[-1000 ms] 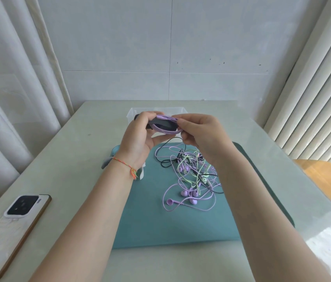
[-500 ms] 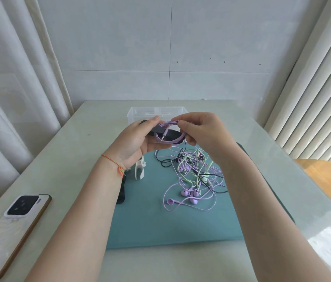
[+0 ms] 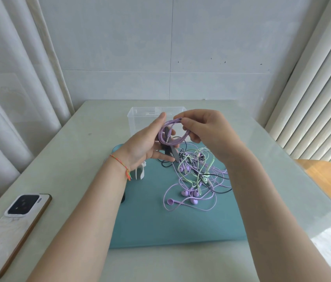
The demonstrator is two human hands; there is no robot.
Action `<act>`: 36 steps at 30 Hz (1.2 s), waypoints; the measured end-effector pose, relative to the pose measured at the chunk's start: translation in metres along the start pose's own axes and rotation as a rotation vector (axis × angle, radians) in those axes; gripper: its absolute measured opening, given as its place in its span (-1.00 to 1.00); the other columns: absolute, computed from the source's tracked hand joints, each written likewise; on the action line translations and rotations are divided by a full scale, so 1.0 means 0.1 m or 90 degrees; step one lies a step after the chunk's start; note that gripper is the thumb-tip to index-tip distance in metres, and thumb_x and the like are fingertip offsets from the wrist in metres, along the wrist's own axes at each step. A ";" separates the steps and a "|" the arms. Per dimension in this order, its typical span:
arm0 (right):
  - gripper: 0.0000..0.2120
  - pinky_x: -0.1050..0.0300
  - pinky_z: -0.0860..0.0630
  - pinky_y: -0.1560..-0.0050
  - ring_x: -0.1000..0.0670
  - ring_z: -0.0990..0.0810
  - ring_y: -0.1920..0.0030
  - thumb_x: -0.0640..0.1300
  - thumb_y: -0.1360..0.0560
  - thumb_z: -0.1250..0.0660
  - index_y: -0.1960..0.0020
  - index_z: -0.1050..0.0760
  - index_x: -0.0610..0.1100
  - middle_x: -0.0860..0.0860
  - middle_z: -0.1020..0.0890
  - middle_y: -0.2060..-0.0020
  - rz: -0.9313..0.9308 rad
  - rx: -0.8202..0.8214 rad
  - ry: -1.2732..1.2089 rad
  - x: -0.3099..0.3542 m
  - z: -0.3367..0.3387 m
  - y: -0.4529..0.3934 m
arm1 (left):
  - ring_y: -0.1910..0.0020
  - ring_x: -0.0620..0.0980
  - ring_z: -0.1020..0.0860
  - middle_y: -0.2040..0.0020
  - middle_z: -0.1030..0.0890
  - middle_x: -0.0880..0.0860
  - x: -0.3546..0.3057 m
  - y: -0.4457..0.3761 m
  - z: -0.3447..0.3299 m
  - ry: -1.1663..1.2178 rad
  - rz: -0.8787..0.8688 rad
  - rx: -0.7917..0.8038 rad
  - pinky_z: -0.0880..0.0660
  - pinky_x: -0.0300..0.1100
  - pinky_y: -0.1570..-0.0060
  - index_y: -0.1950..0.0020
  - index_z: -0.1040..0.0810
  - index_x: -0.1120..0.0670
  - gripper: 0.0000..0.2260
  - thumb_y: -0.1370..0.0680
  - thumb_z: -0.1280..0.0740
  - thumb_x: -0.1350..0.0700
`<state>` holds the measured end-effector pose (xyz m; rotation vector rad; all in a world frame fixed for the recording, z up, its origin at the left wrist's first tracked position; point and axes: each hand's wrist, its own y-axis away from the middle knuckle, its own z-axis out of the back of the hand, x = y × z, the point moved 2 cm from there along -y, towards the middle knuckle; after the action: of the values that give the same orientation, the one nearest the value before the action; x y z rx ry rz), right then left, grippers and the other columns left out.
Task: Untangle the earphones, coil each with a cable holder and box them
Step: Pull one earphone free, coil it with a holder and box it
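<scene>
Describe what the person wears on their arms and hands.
Both forearms are bare, with no sleeves in view. The left wrist carries a thin braided string bracelet in orange, red and green, its knotted tail hanging down. The left hand and the right hand show no gloves or watch.

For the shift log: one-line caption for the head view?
Both hands hold a coiled purple earphone cable above tangled earphones.
</scene>
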<state>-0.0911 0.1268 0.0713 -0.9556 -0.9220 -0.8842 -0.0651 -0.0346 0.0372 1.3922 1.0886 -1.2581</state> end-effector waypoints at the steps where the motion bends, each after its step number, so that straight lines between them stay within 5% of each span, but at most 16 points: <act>1: -0.81 0.02 -0.30 0.28 -0.08 -0.34 0.36 -0.27 -0.54 -0.27 0.00 -0.65 -0.13 -0.17 -0.49 0.34 0.006 0.011 0.006 0.01 0.01 0.01 | 0.03 0.19 -0.61 0.05 -0.61 0.27 0.00 0.01 0.02 -0.038 0.008 0.006 -0.60 0.08 0.07 -0.04 -0.50 0.16 -0.46 -0.57 -0.10 -0.32; 4: -0.82 0.07 -0.29 0.31 -0.05 -0.32 0.38 -0.25 -0.54 -0.28 0.00 -0.65 -0.11 -0.13 -0.47 0.40 0.019 0.043 0.033 0.04 0.03 0.03 | -0.04 0.18 -0.62 -0.01 -0.63 0.30 0.00 0.03 0.01 -0.113 0.026 0.017 -0.61 0.11 0.02 -0.06 -0.51 0.17 -0.39 -0.57 -0.01 -0.34; 7: -0.82 0.27 -0.29 0.41 0.07 -0.32 0.50 -0.26 -0.54 -0.28 -0.01 -0.65 -0.12 0.13 -0.43 0.57 0.015 0.050 0.097 0.05 0.03 0.03 | -0.08 0.17 -0.63 -0.07 -0.62 0.31 -0.03 0.05 -0.04 -0.141 0.029 0.016 -0.61 0.05 0.08 -0.04 -0.54 0.16 -0.38 -0.58 0.04 -0.34; 12: -0.83 0.46 -0.24 0.50 0.18 -0.36 0.57 -0.25 -0.54 -0.30 -0.01 -0.65 -0.13 0.19 -0.46 0.60 0.012 0.059 0.152 0.06 0.03 0.03 | -0.02 0.17 -0.64 0.01 -0.65 0.30 -0.06 0.09 -0.06 -0.198 0.016 0.041 -0.62 0.05 0.07 0.03 -0.57 0.16 -0.37 -0.61 0.07 -0.30; 17: -0.84 0.39 -0.27 0.48 0.17 -0.33 0.54 -0.25 -0.53 -0.31 0.03 -0.66 -0.10 0.14 -0.47 0.53 0.013 0.063 0.148 0.09 0.05 0.05 | 0.09 0.10 -0.66 0.02 -0.64 0.32 -0.08 0.07 -0.07 -0.187 0.005 0.011 -0.62 0.07 0.09 0.08 -0.57 0.19 -0.43 -0.65 0.04 -0.20; 25: -0.83 0.30 -0.29 0.42 0.10 -0.32 0.49 -0.25 -0.53 -0.31 0.06 -0.66 -0.08 0.10 -0.46 0.49 0.021 0.070 0.129 0.09 0.07 0.05 | -0.07 0.28 -0.59 0.09 -0.64 0.18 -0.08 0.08 -0.05 -0.118 0.018 0.002 -0.60 0.13 0.03 0.07 -0.61 0.22 -0.52 -0.67 0.03 -0.01; 31: -0.82 0.19 -0.30 0.40 0.00 -0.33 0.44 -0.27 -0.54 -0.31 0.05 -0.67 -0.09 -0.03 -0.49 0.44 -0.007 0.193 0.127 0.15 0.06 0.14 | 0.21 0.00 -0.62 0.16 -0.68 0.13 -0.14 0.09 -0.09 -0.231 0.022 -0.019 -0.62 -0.11 0.20 0.06 -0.64 0.18 -0.56 -0.64 0.01 0.04; 36: -0.80 0.27 -0.33 0.41 0.11 -0.35 0.50 -0.24 -0.53 -0.31 0.08 -0.68 -0.03 0.06 -0.48 0.50 -0.020 0.193 0.208 0.18 0.09 0.15 | 0.13 -0.06 -0.62 0.12 -0.70 0.06 -0.14 0.08 -0.07 -0.370 -0.005 -0.037 -0.63 -0.11 0.14 0.04 -0.64 0.14 -0.59 -0.61 0.00 0.09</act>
<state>-0.0737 0.1359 0.0865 -0.5186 -0.7635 -0.8662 -0.0569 -0.0299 0.0525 0.8885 0.7174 -1.4970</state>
